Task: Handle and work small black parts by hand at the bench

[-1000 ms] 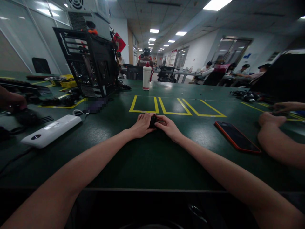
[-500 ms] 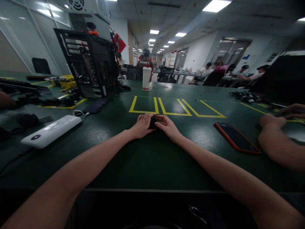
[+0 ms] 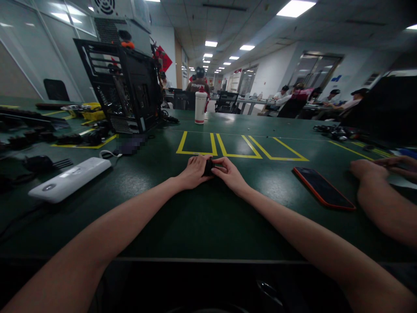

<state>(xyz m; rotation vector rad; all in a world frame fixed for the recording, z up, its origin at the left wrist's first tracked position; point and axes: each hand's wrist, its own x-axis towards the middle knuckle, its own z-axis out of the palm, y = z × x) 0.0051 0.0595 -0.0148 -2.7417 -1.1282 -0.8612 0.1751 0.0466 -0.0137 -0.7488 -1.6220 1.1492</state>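
Between my two hands, on the green table, is a small black object whose kind I cannot make out. My left hand is closed around its left side, the fingers bent over it and hiding much of it. From the other side my right hand pinches at its right end with thumb and fingertips. Both forearms reach in from the front edge. Just beyond my hands, yellow tape outlines mark the tabletop.
A white power strip lies to the left, with an open black computer case behind it. A white bottle stands at the back. On the right are an orange-edged phone and another person's hands.
My hands keep their place; the right fingertips have shifted very slightly at the black object. The other person's hands on the right have moved, and a hand at the far left has left view.
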